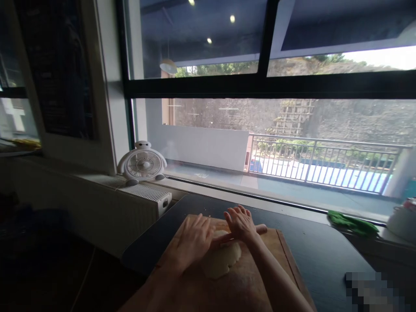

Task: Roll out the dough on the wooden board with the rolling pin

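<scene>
A wooden rolling pin (261, 229) lies crosswise over a flattened, pale piece of dough (224, 261) with an uneven edge. My left hand (195, 237) rests on the pin's left part, fingers stretched forward and hiding that end. On the right part lies my right hand (241, 223), palm down, fingers extended beyond the pin rather than wrapped round it. The pin's right end sticks out past this hand. Under the dough is a wooden board (271, 260); my forearms cover some of it.
The board is on a dark table (312, 247) against a window. A white fan (143, 162) stands left on the sill, above a white radiator (143, 212). To the right are a green cloth (352, 223) and a white container (403, 221). A pixelated patch hides the lower right.
</scene>
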A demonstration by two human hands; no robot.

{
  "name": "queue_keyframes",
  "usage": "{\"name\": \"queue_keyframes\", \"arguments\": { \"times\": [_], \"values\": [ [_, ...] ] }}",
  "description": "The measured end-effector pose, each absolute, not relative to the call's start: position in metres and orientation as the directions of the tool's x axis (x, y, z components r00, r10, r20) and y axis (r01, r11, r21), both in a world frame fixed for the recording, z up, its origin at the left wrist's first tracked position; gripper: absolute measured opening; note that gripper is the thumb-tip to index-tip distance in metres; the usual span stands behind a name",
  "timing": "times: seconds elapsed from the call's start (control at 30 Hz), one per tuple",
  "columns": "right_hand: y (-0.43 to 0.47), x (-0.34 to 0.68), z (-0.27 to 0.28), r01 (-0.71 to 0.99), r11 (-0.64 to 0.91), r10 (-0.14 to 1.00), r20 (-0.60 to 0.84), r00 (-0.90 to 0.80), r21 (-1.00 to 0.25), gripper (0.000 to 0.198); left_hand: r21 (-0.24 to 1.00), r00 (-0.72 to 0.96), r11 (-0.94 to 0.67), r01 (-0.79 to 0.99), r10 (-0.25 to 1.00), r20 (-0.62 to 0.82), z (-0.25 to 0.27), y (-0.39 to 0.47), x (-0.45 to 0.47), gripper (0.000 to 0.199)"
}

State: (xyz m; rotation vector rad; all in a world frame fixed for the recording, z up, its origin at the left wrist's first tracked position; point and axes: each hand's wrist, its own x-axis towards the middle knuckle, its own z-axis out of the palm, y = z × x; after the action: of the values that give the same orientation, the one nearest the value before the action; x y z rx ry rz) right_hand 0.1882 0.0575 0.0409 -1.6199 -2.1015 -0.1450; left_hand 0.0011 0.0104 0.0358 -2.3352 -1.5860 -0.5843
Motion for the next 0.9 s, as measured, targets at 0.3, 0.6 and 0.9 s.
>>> {"name": "queue_keyframes", "arguments": {
  "times": [0.3,0.6,0.9],
  "values": [
    [-0.032,0.236,0.018,0.886,0.42,0.875,0.346,-0.339,-0.196,0.042,-0.09,0.464,-0.512,0.854,0.672,0.577,0.001,-0.074,0.031,0.039],
    [0.012,0.211,0.03,0.904,0.382,0.888,0.347,-0.302,-0.192,0.047,-0.132,0.467,-0.478,0.868,0.698,0.543,0.014,-0.047,0.016,0.04],
    [0.052,0.19,0.039,0.914,0.349,0.903,0.334,-0.269,-0.207,0.046,-0.067,0.461,-0.485,0.872,0.767,0.446,0.021,-0.028,0.012,0.042]
  ]
}}
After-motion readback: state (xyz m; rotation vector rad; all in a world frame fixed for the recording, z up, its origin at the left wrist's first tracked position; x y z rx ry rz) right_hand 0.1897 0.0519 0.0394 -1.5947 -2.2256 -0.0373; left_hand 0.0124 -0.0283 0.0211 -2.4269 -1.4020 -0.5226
